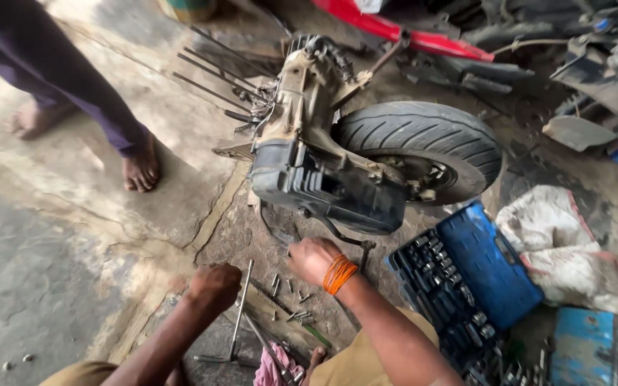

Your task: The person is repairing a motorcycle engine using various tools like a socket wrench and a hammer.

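While greasy, right hand (311, 259) meets ribbed engine casing (327, 182).

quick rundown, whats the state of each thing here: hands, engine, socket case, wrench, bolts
left hand: closed fist, beside the T-handle wrench
right hand: reaching under the engine, grip hidden
scooter engine: off the frame, on the floor, wheel attached
socket case: open
T-handle wrench: lying on the floor
bolts: loose, scattered

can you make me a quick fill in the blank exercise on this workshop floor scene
1. The right hand wears an ______ thread band at the wrist.
2. The open socket set case is ______ in colour.
3. The left hand rests beside a long metal ______ wrench.
4. Loose bolts lie on the ______ between the hands.

Missing words: orange; blue; T-handle; floor
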